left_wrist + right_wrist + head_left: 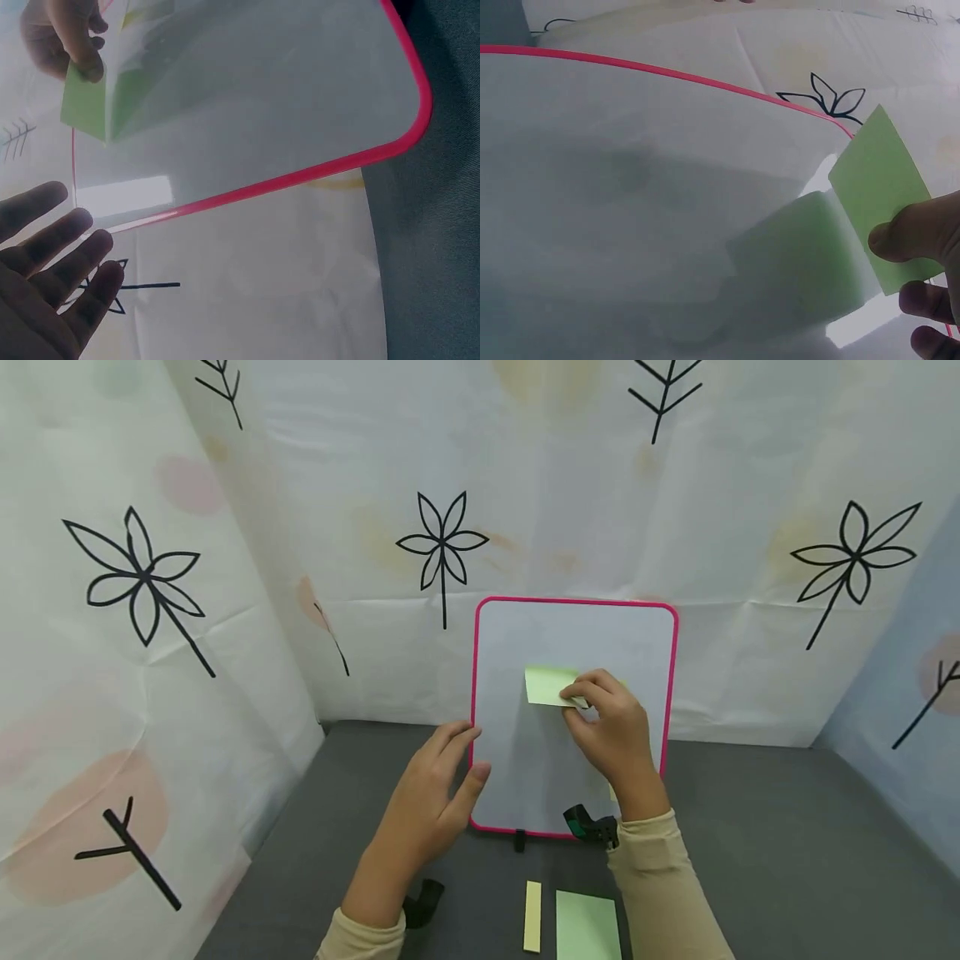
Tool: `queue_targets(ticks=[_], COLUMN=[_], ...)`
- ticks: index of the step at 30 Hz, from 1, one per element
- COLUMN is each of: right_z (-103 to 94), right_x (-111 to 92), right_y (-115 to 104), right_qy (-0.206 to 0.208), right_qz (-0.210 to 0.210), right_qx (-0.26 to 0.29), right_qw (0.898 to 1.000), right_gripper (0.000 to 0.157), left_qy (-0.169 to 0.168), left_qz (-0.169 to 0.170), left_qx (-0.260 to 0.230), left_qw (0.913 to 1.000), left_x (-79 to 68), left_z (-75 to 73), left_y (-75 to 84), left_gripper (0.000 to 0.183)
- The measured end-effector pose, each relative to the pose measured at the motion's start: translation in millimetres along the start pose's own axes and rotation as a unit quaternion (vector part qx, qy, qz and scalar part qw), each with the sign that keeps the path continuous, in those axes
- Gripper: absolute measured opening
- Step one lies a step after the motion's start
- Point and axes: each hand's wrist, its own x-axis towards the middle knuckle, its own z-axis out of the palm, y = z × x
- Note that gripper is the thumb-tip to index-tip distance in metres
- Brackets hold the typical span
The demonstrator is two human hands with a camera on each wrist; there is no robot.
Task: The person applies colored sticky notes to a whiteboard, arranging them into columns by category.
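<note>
My right hand (611,727) pinches a light green paper note (551,685) between thumb and fingers, in front of a whiteboard (540,777) with a pink rim. In the right wrist view the green note (881,191) stands tilted, and its green reflection shows on the glossy board. Fingers spread and fairly straight, my left hand (435,802) is at the board's left edge. Whether its fingertips touch the rim (300,178) I cannot tell. A bit of yellow paper (612,792) shows on the board beside my right wrist, mostly hidden.
On the dark grey table (750,860) lie a yellow strip (532,917) and a larger green sheet (587,927), cut off by the frame's bottom edge. A small black clip (519,841) sits at the board's lower rim. White cloth (360,635) with drawn flowers hangs behind.
</note>
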Motion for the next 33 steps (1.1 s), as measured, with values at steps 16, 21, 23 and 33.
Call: queue_targets(ticks=[16, 21, 23, 33], right_z=[-1.6, 0.7, 2.4, 5.1], right_x=[0, 4, 5, 0], right_y=[3, 5, 5, 8], right_qy=[-0.012, -0.011, -0.013, -0.030], right_qz=[-0.002, -0.011, -0.013, -0.001], right_qx=[0.024, 0.029, 0.025, 0.015], right_qw=[1.000, 0.999, 1.000, 0.999], right_gripper=[0.015, 0.016, 0.016, 0.016], left_qy=[-0.014, 0.003, 0.007, -0.019], left_qz=[0.031, 0.020, 0.012, -0.014], left_qx=[0.016, -0.016, -0.028, -0.060], left_qw=[0.9993, 0.9997, 0.9995, 0.9979], left_x=[5.6, 18.8, 26.8, 60.4], left_z=[6.1, 2.9, 4.0, 20.6], left_y=[47.2, 49.9, 48.4, 41.6], left_gripper=[0.056, 0.058, 0.061, 0.070])
